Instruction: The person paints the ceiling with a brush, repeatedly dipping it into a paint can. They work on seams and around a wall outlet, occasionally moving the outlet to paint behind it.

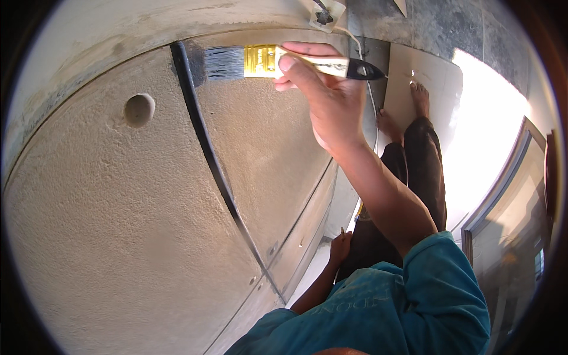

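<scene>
Against the rough, sandy panel (136,225), just right of its round hole (139,109), the right hand (325,100) grips a flat paintbrush (278,61), grey bristles touching a curved black strip (207,148). Below, the left hand (340,248) hangs loosely curled, its hold unclear.

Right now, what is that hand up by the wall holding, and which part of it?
The right hand holds a paintbrush by its pale wooden handle, behind the yellow band.
</scene>
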